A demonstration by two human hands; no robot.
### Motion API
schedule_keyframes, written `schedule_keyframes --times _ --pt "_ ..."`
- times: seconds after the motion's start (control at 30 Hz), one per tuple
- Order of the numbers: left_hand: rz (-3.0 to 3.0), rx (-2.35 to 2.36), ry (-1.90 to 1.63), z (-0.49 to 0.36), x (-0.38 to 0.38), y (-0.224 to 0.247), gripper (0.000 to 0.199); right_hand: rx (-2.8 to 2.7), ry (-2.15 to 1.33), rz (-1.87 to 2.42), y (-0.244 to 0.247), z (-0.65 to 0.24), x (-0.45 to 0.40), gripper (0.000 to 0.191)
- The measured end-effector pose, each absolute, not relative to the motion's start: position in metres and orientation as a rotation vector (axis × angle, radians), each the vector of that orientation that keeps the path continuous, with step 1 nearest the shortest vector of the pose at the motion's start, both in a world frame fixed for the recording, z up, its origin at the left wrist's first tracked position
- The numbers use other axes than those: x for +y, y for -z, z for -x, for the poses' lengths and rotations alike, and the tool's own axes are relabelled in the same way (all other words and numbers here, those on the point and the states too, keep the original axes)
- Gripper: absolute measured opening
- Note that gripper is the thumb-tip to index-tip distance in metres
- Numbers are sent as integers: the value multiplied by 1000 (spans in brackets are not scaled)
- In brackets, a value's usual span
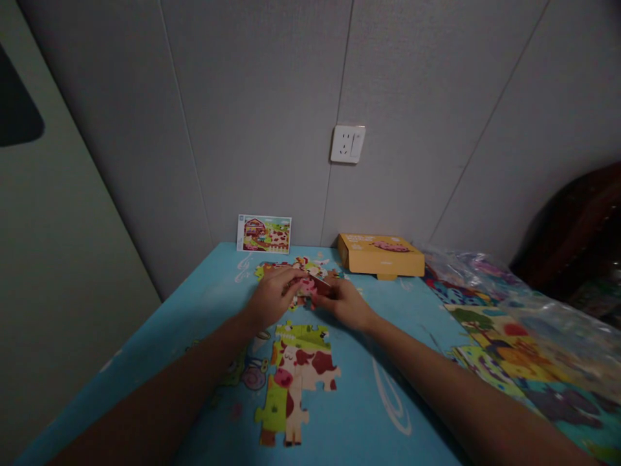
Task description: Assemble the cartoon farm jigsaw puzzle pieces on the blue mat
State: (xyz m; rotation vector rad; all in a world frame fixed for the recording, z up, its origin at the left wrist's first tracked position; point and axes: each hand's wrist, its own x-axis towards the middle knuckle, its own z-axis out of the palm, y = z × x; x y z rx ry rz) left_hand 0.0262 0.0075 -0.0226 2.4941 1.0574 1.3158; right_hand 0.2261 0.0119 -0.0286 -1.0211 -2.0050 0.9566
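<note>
Both hands meet over the far middle of the table. My left hand has its fingers closed at a pink jigsaw piece. From the other side my right hand pinches a jigsaw piece with a reddish-brown face and pale edge, tilted up beside the pink one. Whether the two pieces are joined, I cannot tell. Loose jigsaw pieces lie behind and under the hands, partly hidden by them. Nearer to me, a joined cow section of the jigsaw lies flat between my forearms.
A farm picture card leans against the wall at the back. Right of it stands a yellow box. Colourful animal pictures under clear plastic spread along the right side. The blue tablecloth has printed figures.
</note>
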Motion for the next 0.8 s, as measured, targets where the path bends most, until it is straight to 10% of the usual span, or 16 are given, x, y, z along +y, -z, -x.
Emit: schedule_keyframes --times 0.53,0.8 --pt "-2381 1121 -1221 -31 4 26 29 -1749 -1112 904 31 -223 11 30" --pt "-2359 1097 -1294 -30 6 23 21 -2176 -550 1068 27 -227 6 22"
